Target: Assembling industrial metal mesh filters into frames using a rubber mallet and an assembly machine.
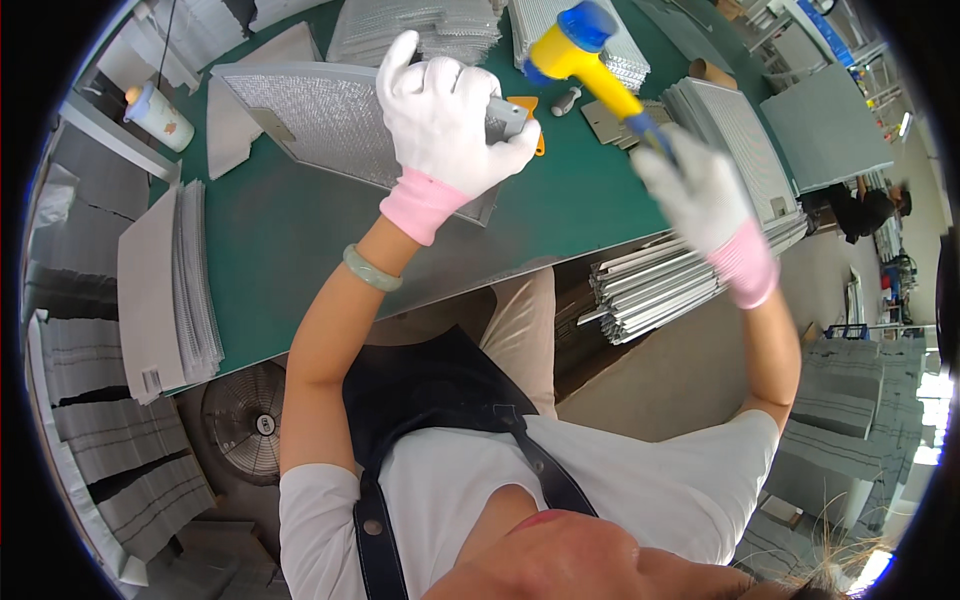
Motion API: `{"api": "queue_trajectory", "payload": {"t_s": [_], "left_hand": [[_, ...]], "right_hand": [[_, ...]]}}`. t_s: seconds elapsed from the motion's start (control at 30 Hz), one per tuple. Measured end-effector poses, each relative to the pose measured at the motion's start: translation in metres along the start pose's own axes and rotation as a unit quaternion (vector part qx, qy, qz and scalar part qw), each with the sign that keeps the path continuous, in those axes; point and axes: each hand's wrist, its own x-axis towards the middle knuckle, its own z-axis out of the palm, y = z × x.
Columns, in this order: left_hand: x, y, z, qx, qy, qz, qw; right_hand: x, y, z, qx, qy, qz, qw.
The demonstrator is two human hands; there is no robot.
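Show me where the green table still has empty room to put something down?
Bare green table lies between the mesh filter panel and the stacked sheets, and below the right hand holding the mallet. The far edge is crowded.

Bare green table (300,230) lies open left of my left hand (445,115); mesh stacks (420,30) wall the far edge; a panel pile (740,150) crowds my right hand (700,190); paper sheets (170,290) block the near-left corner.
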Motion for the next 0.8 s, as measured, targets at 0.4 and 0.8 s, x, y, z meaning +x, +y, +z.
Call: {"api": "queue_trajectory", "payload": {"t_s": [0.4, 0.8], "left_hand": [[0.004, 0.002, 0.001, 0.005, 0.007, -0.019, 1.0], [-0.007, 0.009, -0.07, -0.127, -0.078, 0.03, 0.988]], "right_hand": [[-0.001, 0.041, 0.009, -0.092, -0.009, 0.039, 0.995], [0.123, 0.036, 0.068, -0.025, 0.302, -0.243, 0.921]]}}
